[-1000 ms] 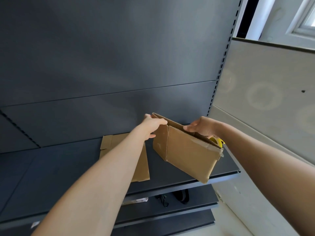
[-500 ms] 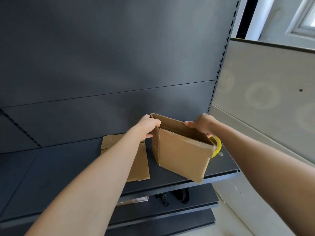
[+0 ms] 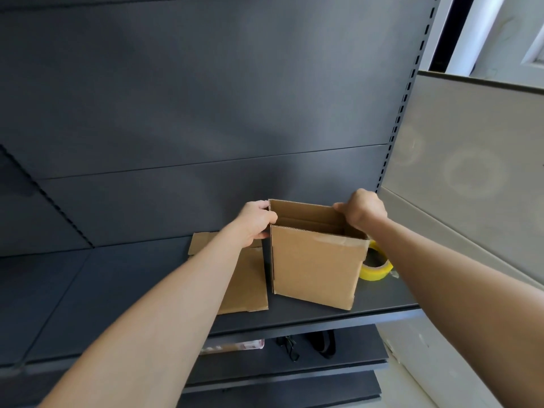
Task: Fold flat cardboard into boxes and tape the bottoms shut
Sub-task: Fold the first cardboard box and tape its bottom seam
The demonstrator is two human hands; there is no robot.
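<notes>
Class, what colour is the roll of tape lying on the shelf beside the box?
Yellow. The roll of tape shows in the head view, right of the box.

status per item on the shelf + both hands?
Box: erected, top open, upright on the shelf, held at both upper corners.
Flat cardboard: unfolded, lying flat left of the box.
Tape roll: lying flat, right of the box, partly hidden.
Left hand: grip on box's left corner.
Right hand: grip on box's right corner.
</notes>
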